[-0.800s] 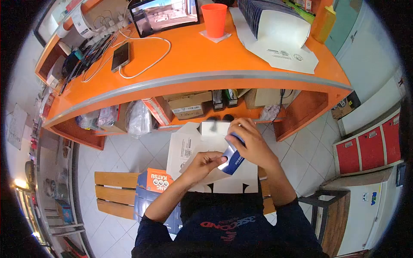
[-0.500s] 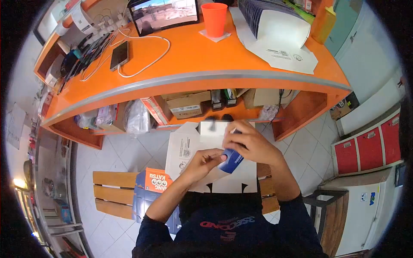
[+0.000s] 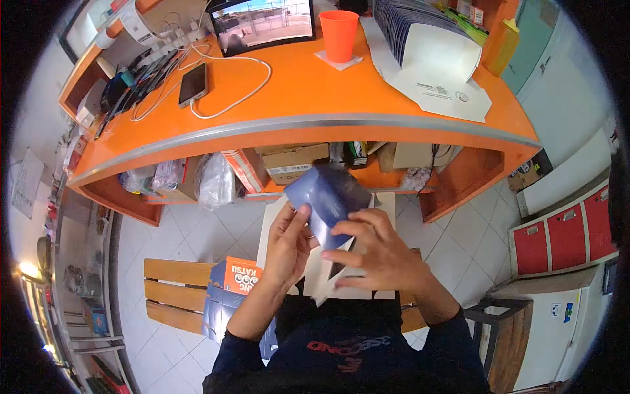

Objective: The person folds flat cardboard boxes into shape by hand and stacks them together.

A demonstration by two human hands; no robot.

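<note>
My left hand grips a blue cardboard carton piece by its left edge, thumb on the blue face and fingers behind. The piece is raised and bent, its far end blurred by motion. My right hand is at its lower right edge, fingers spread, fingertips overlapping the blue panel. Pale inner flaps of the card hang below, between the two hands. Under the hands, white flat card sheets lie across my lap.
A wooden slatted bench carries blue cartons with an orange printed panel at my left. The orange desk ahead bears a phone, a tablet, an orange cup and a stack of folded cartons.
The blue card has come up and forward, now showing a much larger face. My right hand has moved down and its fingers have spread; my left hand has turned more upright.
</note>
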